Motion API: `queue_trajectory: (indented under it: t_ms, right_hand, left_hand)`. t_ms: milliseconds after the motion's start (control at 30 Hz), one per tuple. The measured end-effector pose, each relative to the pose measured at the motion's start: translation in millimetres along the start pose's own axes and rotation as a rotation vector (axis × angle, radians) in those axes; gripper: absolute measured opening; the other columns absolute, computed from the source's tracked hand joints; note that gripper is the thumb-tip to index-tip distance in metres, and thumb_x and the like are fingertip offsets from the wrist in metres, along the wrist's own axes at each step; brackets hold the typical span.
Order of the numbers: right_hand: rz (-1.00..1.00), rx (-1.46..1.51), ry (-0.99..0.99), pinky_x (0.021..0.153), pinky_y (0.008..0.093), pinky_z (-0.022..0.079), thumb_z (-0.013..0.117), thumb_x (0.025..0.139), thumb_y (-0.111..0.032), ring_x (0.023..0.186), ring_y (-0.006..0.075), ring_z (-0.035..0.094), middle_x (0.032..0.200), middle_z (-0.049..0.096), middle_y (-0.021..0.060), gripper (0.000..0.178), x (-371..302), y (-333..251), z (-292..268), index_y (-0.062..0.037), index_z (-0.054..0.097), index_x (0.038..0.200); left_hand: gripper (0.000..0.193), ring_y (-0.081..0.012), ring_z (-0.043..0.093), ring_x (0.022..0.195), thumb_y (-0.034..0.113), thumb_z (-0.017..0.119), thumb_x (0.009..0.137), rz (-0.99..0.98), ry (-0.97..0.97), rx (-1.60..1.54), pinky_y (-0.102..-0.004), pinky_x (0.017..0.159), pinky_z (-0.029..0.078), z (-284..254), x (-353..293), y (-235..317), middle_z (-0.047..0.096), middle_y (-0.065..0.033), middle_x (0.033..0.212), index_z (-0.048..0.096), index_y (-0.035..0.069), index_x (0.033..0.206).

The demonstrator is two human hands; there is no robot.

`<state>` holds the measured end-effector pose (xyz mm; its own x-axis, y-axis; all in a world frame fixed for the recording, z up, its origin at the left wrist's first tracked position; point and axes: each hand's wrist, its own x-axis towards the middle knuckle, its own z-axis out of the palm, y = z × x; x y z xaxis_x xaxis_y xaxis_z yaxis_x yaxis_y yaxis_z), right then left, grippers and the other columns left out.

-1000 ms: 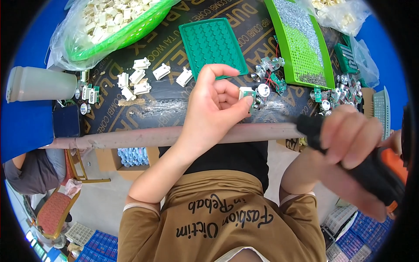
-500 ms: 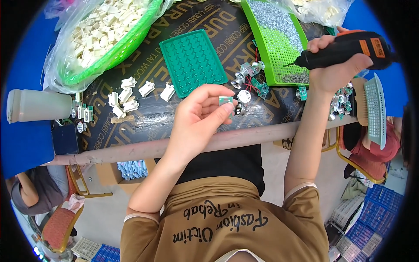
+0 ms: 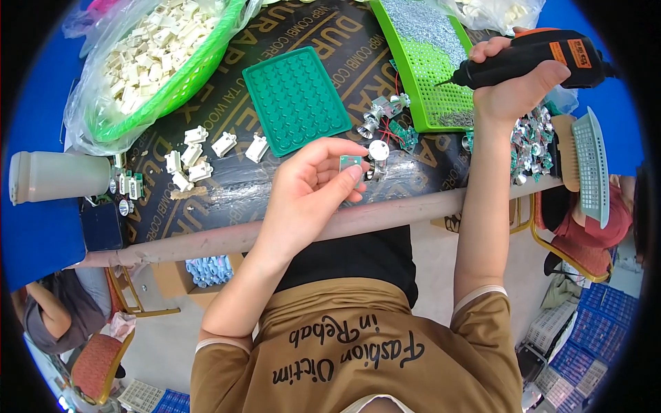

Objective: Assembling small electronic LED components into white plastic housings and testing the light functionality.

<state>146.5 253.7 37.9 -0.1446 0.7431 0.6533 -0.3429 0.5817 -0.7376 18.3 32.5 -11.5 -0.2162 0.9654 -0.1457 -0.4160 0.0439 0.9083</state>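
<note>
Circuit board (image 3: 348,162), small and green, sits pinched between the thumb and fingers of your left hand (image 3: 310,182), just above the near side of the dark, printed worktable (image 3: 227,196). Right at your fingertips is a silver lamp reflector (image 3: 378,150) (whether it is joined to the board, you cannot tell from this view). Your right hand (image 3: 520,93), raised, is wrapped around a black electric screwdriver (image 3: 533,63), its thin bit pointing left over a bright green perforated tray (image 3: 451,129) with loose silver screws (image 3: 420,27) heaped at the far end. Beyond your left hand lies a teal tray (image 3: 295,103) moulded with rows of recesses; to its left, cream plastic housings (image 3: 224,143) lie scattered near a plastic-lined green basket (image 3: 169,103) piled with more. At your right, reflectors and boards (image 3: 531,148) cluster beside a bristle brush (image 3: 568,153).
</note>
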Motion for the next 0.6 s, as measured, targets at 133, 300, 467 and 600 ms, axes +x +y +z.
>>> queue_trajectory:
  t_ms: [133, 300, 467, 600]
  right_hand:
    - [-0.007, 0.007, 0.006, 0.05, 0.0315, 0.044, 0.038, 0.069, -0.076, 0.05, 0.0189, 0.049, 0.058, 0.049, 0.0095, 0.076, 0.6, 1.9, 0.4, -0.0037, 0.043, 0.092]
    - [0.005, 0.01, 0.005, 0.05, 0.0315, 0.044, 0.039, 0.069, -0.076, 0.051, 0.0191, 0.049, 0.058, 0.049, 0.0097, 0.076, -0.4, 3.1, 1.6, -0.0039, 0.042, 0.092]
    - [0.037, 0.033, 0.01, 0.05, 0.0314, 0.044, 0.04, 0.068, -0.076, 0.051, 0.0186, 0.049, 0.058, 0.049, 0.0095, 0.076, -0.7, 3.2, 1.0, -0.0042, 0.042, 0.093]
    - [0.06, 0.095, 0.016, 0.05, 0.03, 0.041, 0.041, 0.062, -0.081, 0.051, 0.0184, 0.047, 0.058, 0.049, 0.0083, 0.083, 0.8, 6.8, -4.4, -0.0039, 0.043, 0.092]
  left_hand:
    - [0.019, -0.0104, 0.057, 0.078, 0.003, 0.051, 0.085, -0.005, -0.013, 0.005, -0.0224, 0.065, 0.048, 0.3, 0.5, 0.3, 0.059, -0.0075, 0.092, 0.053, 0.001, 0.103]
    - [0.02, -0.0102, 0.058, 0.076, 0.004, 0.052, 0.084, -0.009, -0.001, 0.034, -0.0222, 0.063, 0.048, 0.1, -0.3, 2.9, 0.06, -0.0083, 0.09, 0.054, 0.002, 0.104]
    - [0.019, -0.009, 0.057, 0.078, 0.003, 0.053, 0.084, -0.047, -0.002, 0.026, -0.0216, 0.063, 0.048, 1.0, -1.4, 5.0, 0.06, -0.0063, 0.087, 0.054, 0.001, 0.102]
    - [0.019, -0.0082, 0.057, 0.074, 0.002, 0.054, 0.083, -0.033, 0.039, -0.001, -0.0213, 0.062, 0.048, -1.0, -3.1, 1.5, 0.06, -0.0059, 0.085, 0.055, 0.0, 0.101]
